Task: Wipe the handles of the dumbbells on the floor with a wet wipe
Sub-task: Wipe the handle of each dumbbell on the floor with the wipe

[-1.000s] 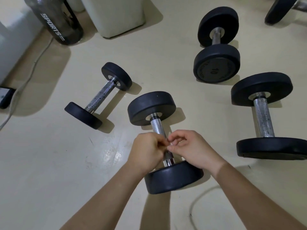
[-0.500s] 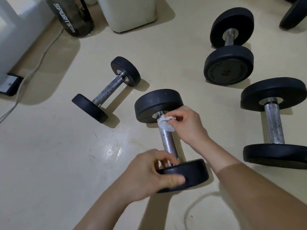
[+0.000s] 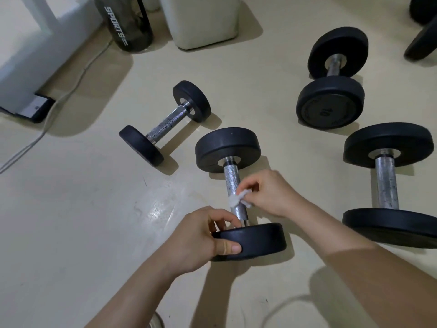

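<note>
A black dumbbell (image 3: 228, 147) with a knurled steel handle (image 3: 231, 178) lies on the cream floor in the middle of the head view. My right hand (image 3: 272, 194) pinches a small crumpled white wet wipe (image 3: 237, 200) against the lower half of that handle. My left hand (image 3: 201, 237) grips the rim of the near weight plate (image 3: 260, 240), thumb on its outer face. A smaller dumbbell (image 3: 165, 121) lies to the left. Two bigger dumbbells lie to the right, one near (image 3: 387, 185) and one farther back (image 3: 331, 79).
A dark sports bottle (image 3: 128, 22) and a white container (image 3: 201, 20) stand at the back. White furniture (image 3: 28, 55), a phone (image 3: 35, 110) and a cable (image 3: 71, 91) are at the left. Another black weight (image 3: 423, 41) shows at the top right corner.
My right hand has slid the wipe down the handle from beside the far plate to its lower half. My left hand keeps its grip on the near plate.
</note>
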Available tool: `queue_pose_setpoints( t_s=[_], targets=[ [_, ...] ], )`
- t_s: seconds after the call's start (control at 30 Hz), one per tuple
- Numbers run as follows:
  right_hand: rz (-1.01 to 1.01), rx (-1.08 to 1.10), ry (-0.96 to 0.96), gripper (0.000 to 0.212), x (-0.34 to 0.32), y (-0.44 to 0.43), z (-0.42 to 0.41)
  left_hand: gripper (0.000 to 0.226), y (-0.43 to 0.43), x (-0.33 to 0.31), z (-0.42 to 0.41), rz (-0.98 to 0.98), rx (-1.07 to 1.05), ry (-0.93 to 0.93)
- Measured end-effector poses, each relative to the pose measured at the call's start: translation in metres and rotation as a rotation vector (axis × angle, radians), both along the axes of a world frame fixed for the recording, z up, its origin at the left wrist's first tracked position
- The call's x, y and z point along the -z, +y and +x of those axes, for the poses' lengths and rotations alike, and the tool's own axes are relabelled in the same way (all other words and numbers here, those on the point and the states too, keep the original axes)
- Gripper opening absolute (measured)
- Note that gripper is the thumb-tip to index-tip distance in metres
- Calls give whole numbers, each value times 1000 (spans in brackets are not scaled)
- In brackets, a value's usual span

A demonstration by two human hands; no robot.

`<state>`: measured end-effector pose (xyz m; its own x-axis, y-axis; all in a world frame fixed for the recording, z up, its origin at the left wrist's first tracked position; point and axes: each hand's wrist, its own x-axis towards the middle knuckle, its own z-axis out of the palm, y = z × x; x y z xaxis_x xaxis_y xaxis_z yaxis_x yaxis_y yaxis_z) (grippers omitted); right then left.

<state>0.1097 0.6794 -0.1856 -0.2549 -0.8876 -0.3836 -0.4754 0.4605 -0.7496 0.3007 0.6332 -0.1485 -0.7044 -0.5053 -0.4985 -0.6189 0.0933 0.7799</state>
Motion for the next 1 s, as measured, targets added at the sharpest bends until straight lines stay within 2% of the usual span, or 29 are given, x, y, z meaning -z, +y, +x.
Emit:
queue_pose_setpoints(
  t_s=[0.07,0.1,0.2,0.23,0.3,0.4,0.43,0.47,0.57,0.63,0.67,0.77,0.83,1.0],
  targets=[
    [131,-149,-30,14,-4,13,3,33,-1,-1,2,-2,6,9],
    [115,-139,-33,13,-4,12,5,32,-1,-1,3,0,10,12],
    [-152,147,9,20,5,-17,4,28,-4,3,6,5,23,1],
    [-183,200,12,22,6,-24,4,29,-3,4,7,-6,23,-6],
    [-110,142,-38,18,7,-20,3,33,-1,4,9,-54,42,-13],
    [178,-151,-134,11,0,9,8,45,3,4,14,-123,118,-2],
    [211,-187,-129,12,-2,11,8,48,4,3,14,-167,142,-2],
    [180,-153,-116,14,-1,7,8,51,5,1,14,-229,168,-13],
    [-114,157,-34,21,5,-27,7,51,3,-5,9,-393,280,-63],
    [-189,197,83,15,8,-37,9,41,1,-8,7,-351,262,-55],
    [-175,173,84,11,10,-33,10,36,1,-8,8,-303,221,-39],
    [-27,-6,-21,8,3,3,14,32,0,-5,10,-206,94,-10],
    [0,-65,-46,10,6,11,14,31,0,-2,10,-160,33,-4],
    [-289,222,182,5,18,-40,20,30,1,0,9,-101,-10,-9]
  ],
)
